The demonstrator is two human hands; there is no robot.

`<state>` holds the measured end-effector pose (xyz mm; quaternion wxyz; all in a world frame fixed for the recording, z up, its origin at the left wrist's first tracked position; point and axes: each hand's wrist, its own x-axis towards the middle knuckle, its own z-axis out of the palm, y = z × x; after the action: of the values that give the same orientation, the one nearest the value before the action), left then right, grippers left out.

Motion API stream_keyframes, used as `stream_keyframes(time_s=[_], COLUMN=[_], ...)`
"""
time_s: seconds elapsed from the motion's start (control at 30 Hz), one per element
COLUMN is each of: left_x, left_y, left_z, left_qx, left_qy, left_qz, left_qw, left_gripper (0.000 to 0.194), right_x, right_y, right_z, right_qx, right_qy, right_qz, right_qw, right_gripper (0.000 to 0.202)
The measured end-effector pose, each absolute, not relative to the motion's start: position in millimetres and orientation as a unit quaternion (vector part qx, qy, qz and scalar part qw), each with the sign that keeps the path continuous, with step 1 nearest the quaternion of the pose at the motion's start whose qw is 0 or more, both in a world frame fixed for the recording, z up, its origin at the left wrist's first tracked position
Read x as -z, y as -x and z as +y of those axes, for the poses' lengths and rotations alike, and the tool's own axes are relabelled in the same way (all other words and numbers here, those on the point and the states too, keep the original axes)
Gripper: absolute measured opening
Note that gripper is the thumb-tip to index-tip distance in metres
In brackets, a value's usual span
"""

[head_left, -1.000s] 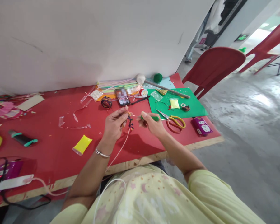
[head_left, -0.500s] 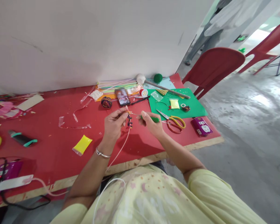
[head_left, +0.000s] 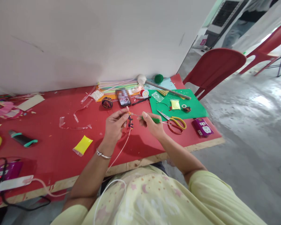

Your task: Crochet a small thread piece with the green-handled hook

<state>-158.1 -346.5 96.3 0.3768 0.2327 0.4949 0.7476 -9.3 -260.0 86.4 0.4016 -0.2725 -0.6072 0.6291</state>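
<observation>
My left hand is closed, pinching the top of a pale cable wrapped in dark and orange yarn stitches. Below the stitches, the bare cable runs down over the table edge toward my lap. My right hand grips a crochet hook by its green handle. The hook's thin metal shaft points left and meets the yarn near my left fingertips; the exact contact is too small to make out. Behind my left hand sits a multicoloured ball of yarn, beside a phone.
Scissors with red and yellow handles lie right of my right hand, partly on a green sheet. A purple box is farther right. On the left are a yellow packet and pliers. A red chair stands beyond the table.
My hands stay in nearly the same place, with only a tiny shift at the fingers and yarn. In the background, a person has moved to the right.
</observation>
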Motion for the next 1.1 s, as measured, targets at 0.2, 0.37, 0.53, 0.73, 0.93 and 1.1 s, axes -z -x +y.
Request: stream_keyframes(time_s=[0.2,0.37,0.53,0.73,0.93,1.1], left_x=[-94.8,-93.1,-91.0,-92.4,-92.6,-94.6], left_y=[158.2,158.9,159.6,158.6,158.0,156.9], left_z=[-344.9,-343.7,-344.9,-344.8,-344.5,-344.8], left_qx=[-0.754,-0.759,-0.757,-0.76,-0.764,-0.76], left_qy=[-0.237,-0.237,-0.24,-0.24,-0.228,-0.205], left_qz=[0.487,0.487,0.49,0.49,0.481,0.463], left_qw=[0.371,0.362,0.36,0.353,0.365,0.407], left_gripper=[0.031,0.031,0.029,0.029,0.029,0.031], right_x=[-87.2,-87.3,-85.8,-84.8,-85.6,-86.5], right_y=[9.4,9.6,10.9,11.1,10.1,11.0], right_z=[-261.1,-261.8,-261.3,-261.1,-262.5,-263.8], right_qx=[-0.635,-0.632,-0.637,-0.629,-0.62,-0.622], right_qy=[0.26,0.266,0.264,0.268,0.267,0.266], right_qz=[-0.606,-0.608,-0.605,-0.608,-0.617,-0.618], right_qw=[0.402,0.4,0.398,0.403,0.404,0.4], right_gripper=[0.049,0.05,0.049,0.051,0.05,0.05])
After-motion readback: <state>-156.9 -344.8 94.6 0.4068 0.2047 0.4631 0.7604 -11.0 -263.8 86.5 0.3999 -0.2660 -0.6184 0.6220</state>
